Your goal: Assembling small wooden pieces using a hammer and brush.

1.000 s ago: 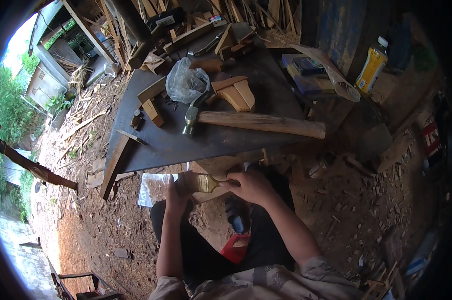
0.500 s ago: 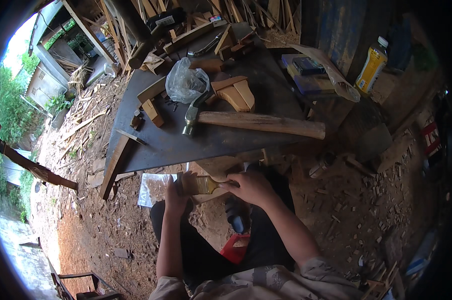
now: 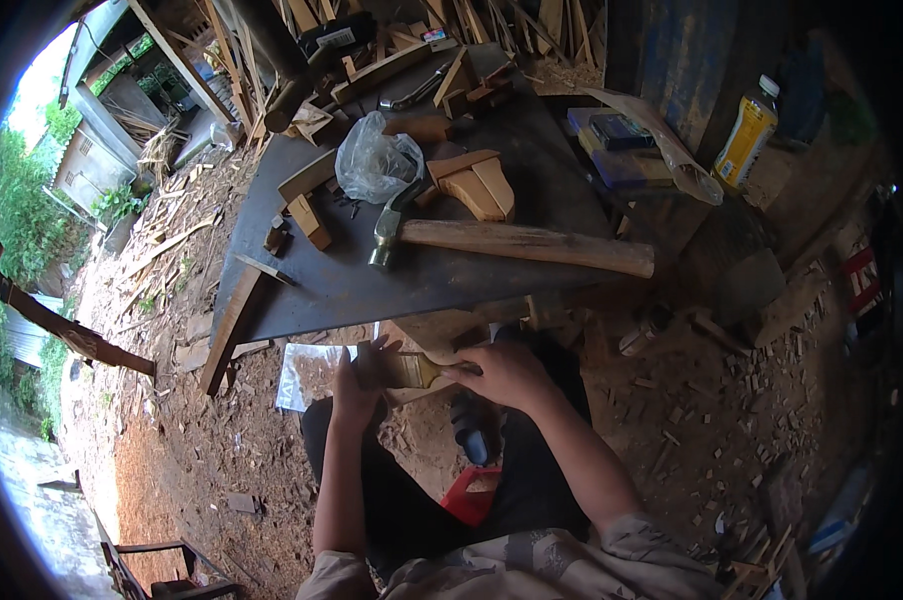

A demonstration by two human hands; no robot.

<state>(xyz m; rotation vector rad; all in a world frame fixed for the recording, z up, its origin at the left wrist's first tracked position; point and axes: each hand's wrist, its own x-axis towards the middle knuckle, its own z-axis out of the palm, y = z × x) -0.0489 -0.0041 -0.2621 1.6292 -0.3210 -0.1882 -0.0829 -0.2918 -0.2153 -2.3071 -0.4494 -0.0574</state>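
Observation:
Over my lap I have a wide flat paintbrush (image 3: 412, 370), lying crosswise with its handle to the right. My right hand (image 3: 507, 375) pinches the handle near the metal band. At the other end, my left hand (image 3: 354, 392) closes around the tips of the dark bristles, its thumb on the near side. Just left of that hand is a clear flat plastic bag (image 3: 307, 375); what it rests on is partly hidden. A pale board partly shows below and beyond the brush.
Ahead stands a dark table (image 3: 312, 290) bearing a wooden-handled hammer (image 3: 532, 247), a crumpled clear bag (image 3: 377, 160) and cut wood pieces (image 3: 477, 188). A yellow-labelled bottle (image 3: 747, 135) stands at the right. Wood scraps litter the ground. Something red (image 3: 470, 495) lies between my legs.
Both hands keep their hold on the paintbrush and have barely moved. The whole view has shifted very slightly.

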